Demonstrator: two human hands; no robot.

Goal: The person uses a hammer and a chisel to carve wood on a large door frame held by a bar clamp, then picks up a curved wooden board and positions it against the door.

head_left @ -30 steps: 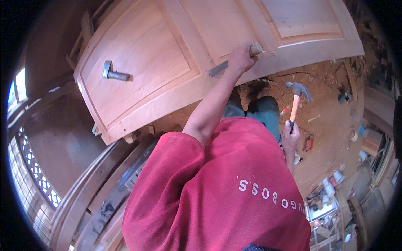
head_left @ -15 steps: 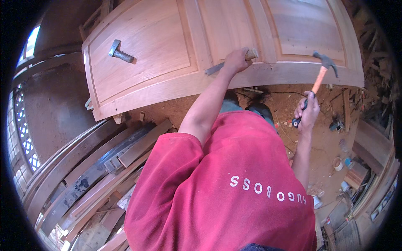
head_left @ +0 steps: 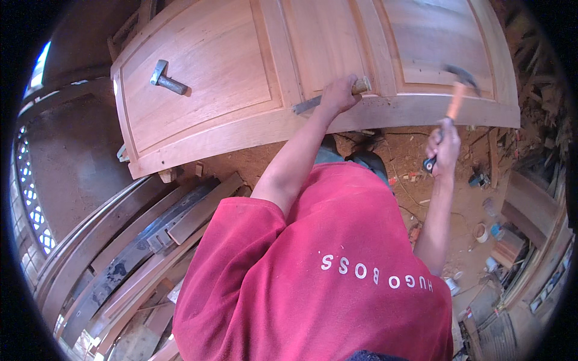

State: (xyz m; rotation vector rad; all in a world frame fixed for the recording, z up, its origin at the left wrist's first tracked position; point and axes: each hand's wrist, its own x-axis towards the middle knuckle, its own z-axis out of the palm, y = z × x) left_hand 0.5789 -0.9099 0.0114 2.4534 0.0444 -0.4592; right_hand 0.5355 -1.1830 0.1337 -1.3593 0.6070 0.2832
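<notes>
A large pale wooden panel door [head_left: 229,78] lies flat in front of me. My left hand [head_left: 337,95] is closed around a chisel [head_left: 361,85] with a wooden handle. Its metal blade [head_left: 304,106] rests on the door's lower rail. My right hand [head_left: 442,144] grips a hammer [head_left: 456,102] with an orange handle and dark grip. Its steel head is raised over the door's near edge, to the right of the chisel. My red shirt fills the lower middle of the view.
A grey metal tool [head_left: 167,79] lies on the door's left panel. Stacked planks and dark metal bars [head_left: 150,240] lie at lower left. The dirt floor [head_left: 415,180] holds scraps, with cans and clutter [head_left: 487,231] at right. A latticed window [head_left: 30,198] is far left.
My right hand has lifted the hammer from beside my leg up to the door's edge. My left hand has stayed on the chisel. The view has tilted a little.
</notes>
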